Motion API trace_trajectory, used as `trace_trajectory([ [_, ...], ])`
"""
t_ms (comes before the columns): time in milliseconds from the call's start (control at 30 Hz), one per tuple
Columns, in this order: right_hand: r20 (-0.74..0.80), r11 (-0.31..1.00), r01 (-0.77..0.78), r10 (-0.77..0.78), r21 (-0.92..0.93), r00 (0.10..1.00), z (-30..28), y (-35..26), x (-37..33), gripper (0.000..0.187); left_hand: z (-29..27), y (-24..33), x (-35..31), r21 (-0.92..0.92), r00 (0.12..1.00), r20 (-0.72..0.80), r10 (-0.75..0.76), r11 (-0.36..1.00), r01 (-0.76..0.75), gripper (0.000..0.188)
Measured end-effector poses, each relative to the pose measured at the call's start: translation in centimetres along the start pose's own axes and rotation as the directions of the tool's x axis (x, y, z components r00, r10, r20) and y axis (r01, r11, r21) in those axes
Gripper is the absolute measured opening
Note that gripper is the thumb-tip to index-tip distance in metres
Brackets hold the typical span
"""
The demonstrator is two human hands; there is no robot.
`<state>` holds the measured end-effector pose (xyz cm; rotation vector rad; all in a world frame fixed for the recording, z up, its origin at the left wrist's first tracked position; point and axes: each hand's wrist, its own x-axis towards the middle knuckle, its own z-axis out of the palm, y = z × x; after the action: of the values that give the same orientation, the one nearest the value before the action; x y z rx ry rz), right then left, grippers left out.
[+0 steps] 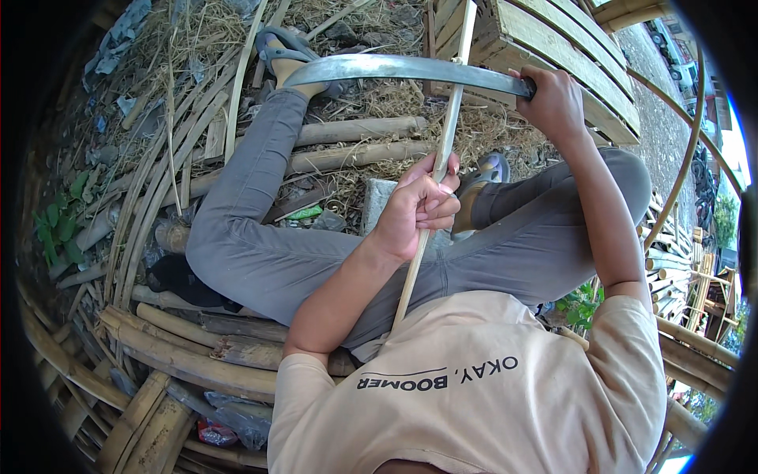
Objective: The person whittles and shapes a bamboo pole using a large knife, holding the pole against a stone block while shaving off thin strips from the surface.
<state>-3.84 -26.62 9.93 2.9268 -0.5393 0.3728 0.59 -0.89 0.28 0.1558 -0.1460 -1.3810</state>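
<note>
My left hand (422, 205) is wrapped round a long, narrow bamboo strip (452, 118), gripping it above my lap. The strip slants from my waist up past the top edge of the view. In my right hand (553, 103) is the dark handle of a machete (395, 68), its long, slightly curved grey blade pointing left. The blade lies across the strip well above my left hand and touches or nearly touches it; a small pale curl shows on the strip just there.
A slatted wooden crate (553, 59) stands at the upper right. Bamboo poles (355, 130) and split strips lie on the left over shavings and litter. I sit with bent legs, a sandalled foot (284, 47) stretched out at upper left. A bent bamboo hoop (695, 134) arcs at the right.
</note>
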Motion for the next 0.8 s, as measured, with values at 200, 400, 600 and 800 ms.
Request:
trace_trajectory([
  [200,-0.008,0.999,-0.034,0.034,-0.033,0.999,-0.2,0.7,0.4,0.021,0.1,0.1,-0.2,0.020,1.000,-0.003,-0.002,1.000,0.002,0.028],
  [400,-0.060,0.977,-0.191,0.186,-0.093,0.981,-0.7,4.8,1.8,0.026,0.3,-0.4,-0.1,0.020,0.999,0.027,-0.045,0.999,0.045,0.029],
  [600,-0.034,0.965,-0.235,0.233,-0.118,0.972,-0.9,4.7,1.8,0.026,0.5,-0.5,-0.1,0.009,0.998,0.019,-0.054,0.999,0.054,0.030],
  [800,-0.085,0.936,-0.313,0.303,-0.163,0.949,-2.1,5.2,2.3,0.026,0.6,-0.5,-0.1,-0.030,0.998,0.026,-0.062,0.998,0.063,0.028],
])
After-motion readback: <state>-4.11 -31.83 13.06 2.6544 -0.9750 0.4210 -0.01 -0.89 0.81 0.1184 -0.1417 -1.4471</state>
